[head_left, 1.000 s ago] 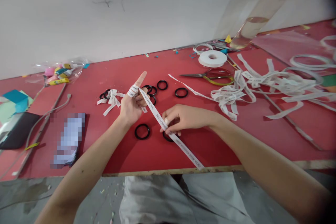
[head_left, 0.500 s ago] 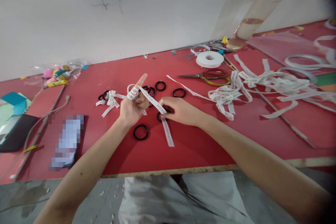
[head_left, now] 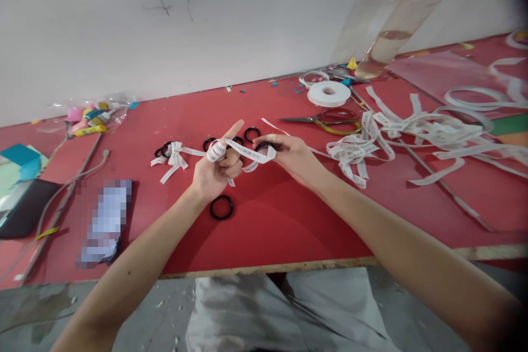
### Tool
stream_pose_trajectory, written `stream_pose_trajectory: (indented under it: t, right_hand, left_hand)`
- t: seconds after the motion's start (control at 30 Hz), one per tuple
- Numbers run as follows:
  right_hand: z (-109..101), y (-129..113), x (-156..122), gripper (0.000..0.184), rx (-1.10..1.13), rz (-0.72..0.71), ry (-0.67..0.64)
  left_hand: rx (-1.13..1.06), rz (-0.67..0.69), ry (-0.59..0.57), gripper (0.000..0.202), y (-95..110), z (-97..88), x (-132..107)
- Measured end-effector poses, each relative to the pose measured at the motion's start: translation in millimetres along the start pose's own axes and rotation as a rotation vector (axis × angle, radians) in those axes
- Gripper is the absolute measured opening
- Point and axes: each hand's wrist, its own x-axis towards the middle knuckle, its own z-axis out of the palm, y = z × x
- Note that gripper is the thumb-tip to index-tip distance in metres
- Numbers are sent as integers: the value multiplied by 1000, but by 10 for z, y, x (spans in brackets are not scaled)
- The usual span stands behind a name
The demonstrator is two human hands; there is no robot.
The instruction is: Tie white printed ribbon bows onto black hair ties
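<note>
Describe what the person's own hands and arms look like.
The left hand and right hand are bare, without gloves. No sleeve, watch or bracelet shows along the left forearm or right forearm. The left forearm has a small dark spot. Whether any ring is worn, I can't tell.

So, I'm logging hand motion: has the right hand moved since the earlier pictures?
Yes: the right hand has moved forward, away from the body, and is now closer to the scissors.

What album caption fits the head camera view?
Narrow white printed ribbon wraps the left hand while the right hand holds a round black ring.
</note>
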Motion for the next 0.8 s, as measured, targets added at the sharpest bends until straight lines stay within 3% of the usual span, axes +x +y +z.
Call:
stream_pose_trajectory:
  t: [0.1, 0.3, 0.43, 0.57, 0.67, 0.73, 0.8]
  right_hand:
    - [-6, -45, -9, 36, 173, 90, 27]
    - [-55, -15, -6, 27, 162, 167, 71]
    - [-79, 11, 26, 32, 70, 61, 56]
    - [-110, -31, 44, 45, -76, -61, -78]
    - [-99, -88, 17, 41, -48, -92, -144]
    - [-67, -134, -26, 32, -83, -121, -73]
    - [-31, -184, -85, 26, -212, -213, 80]
  left_hand:
    - [-5, -15, -3, 56, -8, -3, -7]
    - [-57, -33, 26, 58, -17, -30, -1]
    - [-39, -32, 13, 57, -19, -28, 0]
    - [6, -37, 8, 51, -31, -3, 0]
    - [10, -64, -15, 48, -50, 6, 4]
    - [4, -74, -38, 48, -65, 2, 4]
    - [-2, -83, -57, 48, -83, -7, 1]
